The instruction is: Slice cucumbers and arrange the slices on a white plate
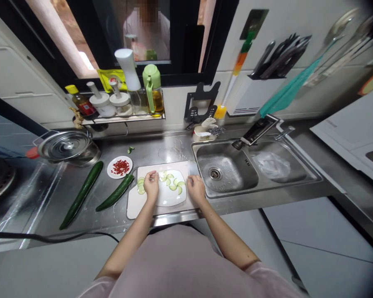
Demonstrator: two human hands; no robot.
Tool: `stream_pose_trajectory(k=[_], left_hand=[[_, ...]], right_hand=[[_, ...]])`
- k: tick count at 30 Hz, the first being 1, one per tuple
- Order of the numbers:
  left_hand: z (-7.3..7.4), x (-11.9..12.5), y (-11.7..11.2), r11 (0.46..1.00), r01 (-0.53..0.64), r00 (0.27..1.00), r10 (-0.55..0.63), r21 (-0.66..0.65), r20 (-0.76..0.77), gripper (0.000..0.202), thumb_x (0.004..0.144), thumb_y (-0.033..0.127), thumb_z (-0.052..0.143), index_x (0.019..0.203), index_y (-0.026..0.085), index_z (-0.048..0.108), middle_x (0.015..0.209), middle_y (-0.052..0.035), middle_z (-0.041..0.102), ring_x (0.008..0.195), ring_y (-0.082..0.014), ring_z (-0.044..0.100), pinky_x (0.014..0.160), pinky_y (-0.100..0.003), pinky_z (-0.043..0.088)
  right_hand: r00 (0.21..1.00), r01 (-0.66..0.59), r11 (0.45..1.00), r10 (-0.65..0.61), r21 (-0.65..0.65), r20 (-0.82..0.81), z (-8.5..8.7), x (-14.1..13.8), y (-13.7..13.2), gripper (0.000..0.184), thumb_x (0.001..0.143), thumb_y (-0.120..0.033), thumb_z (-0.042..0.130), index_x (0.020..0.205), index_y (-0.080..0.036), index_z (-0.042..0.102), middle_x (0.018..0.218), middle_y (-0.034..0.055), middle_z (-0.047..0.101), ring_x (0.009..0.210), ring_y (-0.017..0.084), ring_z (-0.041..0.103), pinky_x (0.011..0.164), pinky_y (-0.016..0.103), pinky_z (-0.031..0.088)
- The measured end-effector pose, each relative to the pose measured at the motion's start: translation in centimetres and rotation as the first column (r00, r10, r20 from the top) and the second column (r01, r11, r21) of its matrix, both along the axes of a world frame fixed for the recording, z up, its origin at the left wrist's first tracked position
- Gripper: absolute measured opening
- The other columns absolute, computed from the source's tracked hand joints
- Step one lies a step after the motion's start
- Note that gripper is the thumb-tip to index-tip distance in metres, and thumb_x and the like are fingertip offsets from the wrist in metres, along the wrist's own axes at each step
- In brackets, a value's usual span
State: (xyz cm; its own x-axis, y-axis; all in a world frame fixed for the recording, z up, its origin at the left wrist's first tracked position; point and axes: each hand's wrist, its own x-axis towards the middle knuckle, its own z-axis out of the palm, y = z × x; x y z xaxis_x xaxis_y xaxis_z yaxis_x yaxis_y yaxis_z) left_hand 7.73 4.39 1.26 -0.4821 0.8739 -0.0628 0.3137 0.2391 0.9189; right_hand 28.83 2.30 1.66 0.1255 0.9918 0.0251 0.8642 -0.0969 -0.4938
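Observation:
A white plate [170,198] with several pale green cucumber slices [173,187] on it rests on a light cutting board [139,209]. Over the plate's left edge is my left hand [151,185], its fingers curled together; whatever they hold is hidden. More cucumber slices [141,185] lie on the board just left of that hand. My right hand [196,188] is at the plate's right side with bent fingers, and I cannot make out what is in them. A flat bluish-grey piece, like a knife blade [193,167], shows just beyond it. Left of the board lies a cut cucumber [115,193].
A whole cucumber [81,194] and a small plate [110,172] of chopped red pieces are on the left counter. Behind them stand a lidded pot [90,155] and a seasoning rack [124,119]. A double sink [226,165] with a tap [251,134] adjoins the board's right.

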Motion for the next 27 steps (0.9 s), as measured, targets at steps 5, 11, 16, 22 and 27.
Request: stream_pose_trajectory(k=[5, 11, 16, 22, 27], left_hand=[[-0.3, -1.3, -1.4, 0.977, -0.165, 0.982, 0.15, 0.134, 0.111, 0.031, 0.078, 0.039, 0.059, 0.1, 0.017, 0.064, 0.088, -0.0028, 0.061, 0.073, -0.0122, 0.052, 0.072, -0.025, 0.043], [-0.5, -1.0, -3.6, 0.985, -0.143, 0.984, 0.13, 0.1, 0.125, 0.029, 0.077, 0.038, 0.061, 0.098, 0.018, 0.064, 0.084, -0.0017, 0.06, 0.069, -0.0125, 0.052, 0.072, -0.026, 0.043], [-1.5, -2.4, -5.0, 0.969, -0.226, 0.971, 0.215, 0.104, 0.1, 0.033, 0.078, 0.039, 0.059, 0.103, 0.018, 0.063, 0.093, -0.0047, 0.061, 0.079, -0.0146, 0.055, 0.076, -0.027, 0.044], [-2.3, -5.4, -6.7, 0.935, -0.354, 0.933, 0.355, 0.031, -0.063, 0.036, 0.08, 0.035, 0.055, 0.113, 0.021, 0.06, 0.1, -0.0046, 0.059, 0.078, -0.0147, 0.053, 0.081, -0.03, 0.044], [-2.0, -6.1, -8.0, 0.881, -0.437, 0.885, 0.384, -0.181, -0.265, 0.035, 0.081, 0.034, 0.054, 0.115, 0.026, 0.058, 0.105, -0.0059, 0.06, 0.095, -0.0238, 0.054, 0.093, -0.045, 0.037]], right_hand=[[0.998, -0.034, 0.999, 0.034, -0.001, 0.055, -0.1, -1.3, 0.1, 0.022, 0.088, -0.033, 0.048, 0.095, -0.019, 0.064, 0.095, 0.0066, 0.059, 0.092, 0.021, 0.048, 0.075, 0.028, 0.034], [0.994, -0.04, 0.999, 0.042, -0.022, 0.102, -0.6, -2.5, 0.4, 0.028, 0.082, -0.035, 0.056, 0.104, -0.019, 0.061, 0.101, 0.0087, 0.055, 0.094, 0.024, 0.046, 0.074, 0.031, 0.034], [0.999, -0.004, 0.983, 0.012, 0.184, -0.042, -0.5, -1.8, 0.8, 0.027, 0.084, -0.032, 0.05, 0.106, -0.018, 0.059, 0.103, 0.0091, 0.055, 0.097, 0.024, 0.046, 0.082, 0.035, 0.037], [0.975, 0.078, 0.874, 0.034, 0.479, -0.221, 1.0, 0.6, 1.0, 0.022, 0.086, -0.029, 0.044, 0.099, -0.019, 0.058, 0.098, 0.0075, 0.059, 0.096, 0.022, 0.051, 0.086, 0.038, 0.039], [0.96, 0.134, 0.843, 0.019, 0.521, -0.279, 2.3, 1.9, 0.6, 0.02, 0.086, -0.031, 0.046, 0.095, -0.018, 0.059, 0.091, 0.0073, 0.06, 0.088, 0.021, 0.053, 0.078, 0.036, 0.041]])
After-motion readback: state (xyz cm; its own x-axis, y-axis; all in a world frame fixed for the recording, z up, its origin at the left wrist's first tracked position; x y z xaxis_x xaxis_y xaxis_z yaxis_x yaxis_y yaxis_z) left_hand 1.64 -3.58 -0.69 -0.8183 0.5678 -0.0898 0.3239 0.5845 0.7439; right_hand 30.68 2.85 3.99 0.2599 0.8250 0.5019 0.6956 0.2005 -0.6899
